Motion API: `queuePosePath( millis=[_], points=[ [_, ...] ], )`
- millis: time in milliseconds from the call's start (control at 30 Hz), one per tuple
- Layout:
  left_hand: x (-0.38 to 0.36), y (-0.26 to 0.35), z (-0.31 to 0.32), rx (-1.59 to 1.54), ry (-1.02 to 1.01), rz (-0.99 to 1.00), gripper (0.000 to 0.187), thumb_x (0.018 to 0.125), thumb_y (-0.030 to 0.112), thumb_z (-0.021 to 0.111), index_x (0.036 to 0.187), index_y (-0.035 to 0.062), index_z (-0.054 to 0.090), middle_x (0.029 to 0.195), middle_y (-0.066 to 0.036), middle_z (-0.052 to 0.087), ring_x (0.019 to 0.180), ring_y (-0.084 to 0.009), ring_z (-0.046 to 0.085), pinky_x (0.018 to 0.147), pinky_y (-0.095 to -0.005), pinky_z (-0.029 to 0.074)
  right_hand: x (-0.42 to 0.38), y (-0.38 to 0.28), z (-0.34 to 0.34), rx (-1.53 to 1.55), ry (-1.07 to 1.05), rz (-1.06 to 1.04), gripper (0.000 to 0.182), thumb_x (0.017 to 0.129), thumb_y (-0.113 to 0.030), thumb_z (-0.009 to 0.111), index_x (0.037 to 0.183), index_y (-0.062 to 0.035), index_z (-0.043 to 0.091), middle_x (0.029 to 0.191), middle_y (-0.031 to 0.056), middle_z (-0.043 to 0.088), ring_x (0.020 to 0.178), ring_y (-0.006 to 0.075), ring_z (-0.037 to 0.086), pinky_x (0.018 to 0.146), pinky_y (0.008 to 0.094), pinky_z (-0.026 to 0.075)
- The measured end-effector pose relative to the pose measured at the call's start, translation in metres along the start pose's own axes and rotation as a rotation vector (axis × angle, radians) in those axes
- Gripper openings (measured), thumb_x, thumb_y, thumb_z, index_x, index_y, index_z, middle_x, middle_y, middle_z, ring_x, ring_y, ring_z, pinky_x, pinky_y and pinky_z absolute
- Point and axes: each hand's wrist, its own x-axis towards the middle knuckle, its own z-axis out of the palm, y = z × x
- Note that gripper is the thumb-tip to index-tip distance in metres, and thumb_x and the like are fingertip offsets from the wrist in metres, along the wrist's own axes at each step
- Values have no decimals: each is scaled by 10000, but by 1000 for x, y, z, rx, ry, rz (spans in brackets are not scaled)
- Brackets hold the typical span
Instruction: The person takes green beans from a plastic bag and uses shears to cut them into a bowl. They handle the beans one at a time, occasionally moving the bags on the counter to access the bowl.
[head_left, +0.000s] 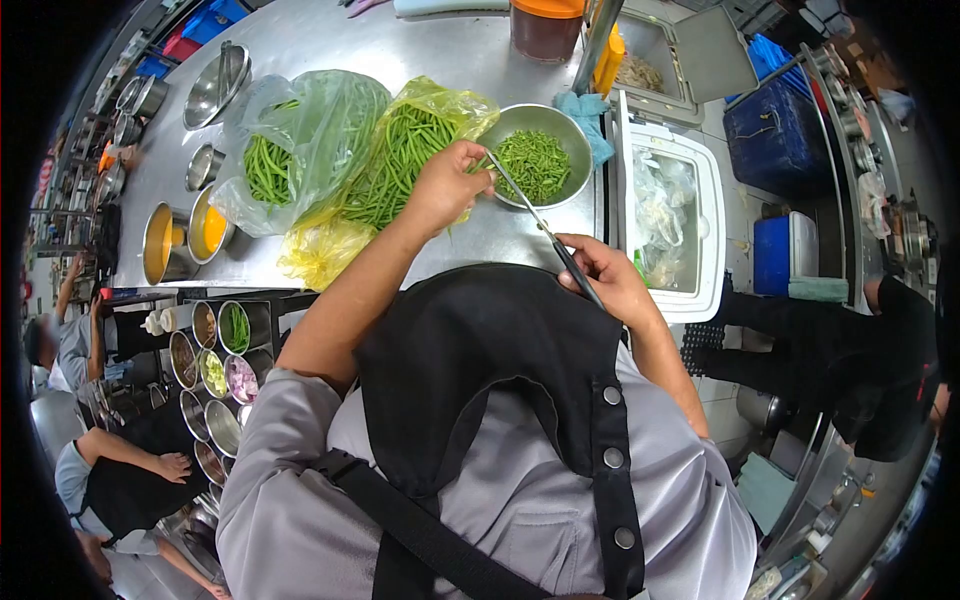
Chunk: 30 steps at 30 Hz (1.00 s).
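Observation:
My right hand (605,278) is wrapped round the black handle of a knife (516,188). Its thin blade slants up and left across the rim of a steel bowl (548,130) holding short-cut green beans (536,165). Beside the blade tip, my left hand (447,190) has its fingers pinched together; what lies between them is hidden. Just behind that hand, long green beans (402,150) fill a yellow plastic bag (318,250). To its left stands a clear greenish bag (345,110) with more long beans (266,170).
On the steel table (300,40) are two pots of yellow liquid (212,232), a strainer bowl (215,88), an orange-lidded tub (546,40) and a blue cloth (585,120). An open white cooler (705,220) with plastic bags adjoins at right. Co-workers (130,470) stand on both sides.

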Motion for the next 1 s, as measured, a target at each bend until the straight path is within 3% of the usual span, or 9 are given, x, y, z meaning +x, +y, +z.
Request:
queuePosePath(
  millis=[267, 533, 767, 833, 1000],
  points=[
    [0, 3, -5, -28, -33, -50, 249, 885, 64, 560, 1130, 25, 533, 837, -38, 602, 612, -56, 482, 517, -192, 384, -2, 4, 1, 67, 64, 48, 513, 815, -180, 755, 1257, -22, 549, 692, -79, 453, 628, 16, 417, 567, 184, 340],
    [-1, 9, -6, -24, -115, -60, 402, 854, -5, 443, 1255, 6, 413, 993, -117, 655, 681, -75, 507, 592, -202, 414, -3, 4, -3, 106, 0, -16, 549, 791, -193, 774, 1264, -32, 547, 712, -76, 453, 629, 16, 405, 574, 178, 321],
    [-2, 15, -6, 37, -147, -33, 457, 846, -11, 437, 1295, 7, 351, 966, -118, 663, 645, -76, 503, 565, -204, 407, -3, 0, -4, 23, -1, -42, 573, 780, -188, 775, 1276, -25, 537, 720, -68, 456, 633, 26, 412, 574, 191, 329],
    [-1, 16, -7, -13, -155, -45, 470, 888, 81, 554, 1304, -21, 359, 916, -76, 677, 634, -88, 496, 542, -227, 415, -3, -1, -5, 10, -6, -41, 578, 778, -187, 776, 1278, -25, 536, 719, -65, 456, 632, 29, 411, 574, 193, 330],
    [-3, 21, -7, -18, -160, -20, 465, 890, 65, 554, 1304, -19, 358, 903, -81, 672, 623, -84, 491, 531, -236, 414, -3, -3, -4, 3, 0, -38, 582, 777, -188, 776, 1281, -25, 536, 709, -59, 456, 632, 35, 409, 576, 198, 333]
  ],
)
